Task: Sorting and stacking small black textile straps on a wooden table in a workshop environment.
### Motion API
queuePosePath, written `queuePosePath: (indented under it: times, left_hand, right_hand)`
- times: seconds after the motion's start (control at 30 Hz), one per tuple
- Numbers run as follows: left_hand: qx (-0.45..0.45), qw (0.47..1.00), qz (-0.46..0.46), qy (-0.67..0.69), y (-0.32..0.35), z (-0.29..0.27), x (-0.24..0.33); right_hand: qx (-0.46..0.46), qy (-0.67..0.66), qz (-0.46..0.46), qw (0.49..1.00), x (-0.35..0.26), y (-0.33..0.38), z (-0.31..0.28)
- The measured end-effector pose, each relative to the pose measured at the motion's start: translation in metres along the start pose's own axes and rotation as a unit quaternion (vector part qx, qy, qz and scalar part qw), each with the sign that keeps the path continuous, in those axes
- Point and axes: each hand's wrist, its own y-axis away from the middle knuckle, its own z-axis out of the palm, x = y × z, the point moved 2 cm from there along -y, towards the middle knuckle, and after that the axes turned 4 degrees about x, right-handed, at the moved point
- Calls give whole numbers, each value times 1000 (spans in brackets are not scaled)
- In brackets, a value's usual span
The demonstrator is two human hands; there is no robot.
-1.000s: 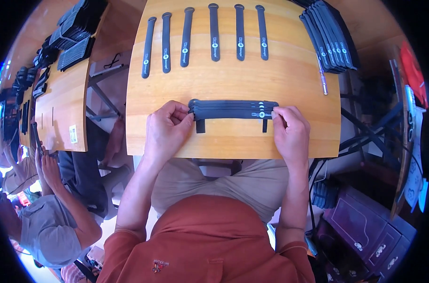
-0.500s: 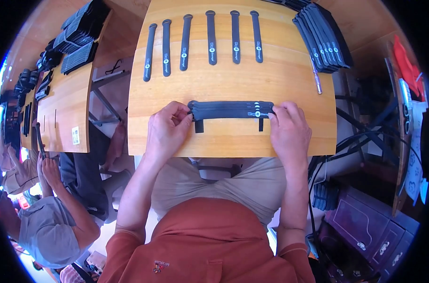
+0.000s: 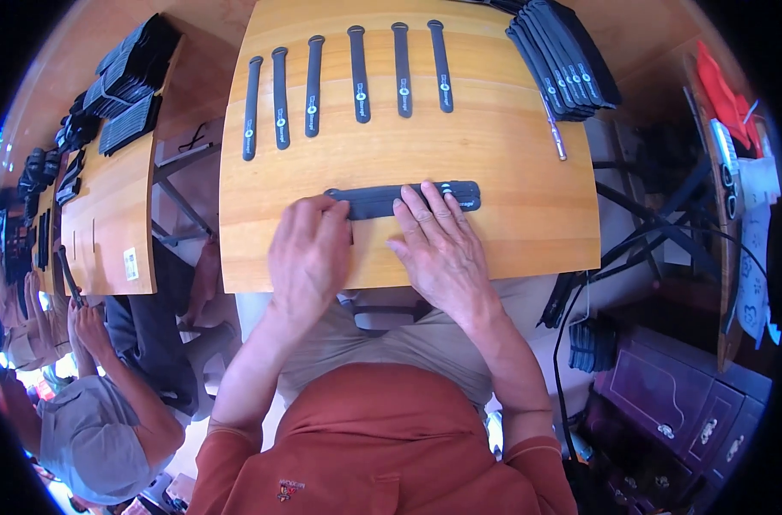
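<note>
The right hand (image 3: pixel 442 249) is sliding inward from the right end of the bundle of black straps (image 3: pixel 404 199), where it was pinching half a second ago; it is now lying flat across the bundle's middle, fingers spread and pressing down, not closed around anything; the left hand (image 3: pixel 309 253) is holding the left end, fingertips on it, though I cannot tell whether it is pinching or only pressing. That shift suggests squaring and flattening rather than lifting. The bundle is resting on the wooden board (image 3: pixel 528 223), near its front edge, long axis running from nine o'clock to three o'clock, its marked end pointing to three; six single straps (image 3: pixel 356 73) are lying towards twelve o'clock, standing lengthwise.
</note>
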Motion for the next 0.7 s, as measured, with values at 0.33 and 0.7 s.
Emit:
queuePosePath:
  times: [0.33,0.7]
  left_hand:
    - [-43,995,92,-3,10,22,3]
    - [-60,994,92,-14,5,14,8]
  right_hand:
    - [18,-25,13,999,7,6,-1]
    - [55,-2,18,998,34,27,-15]
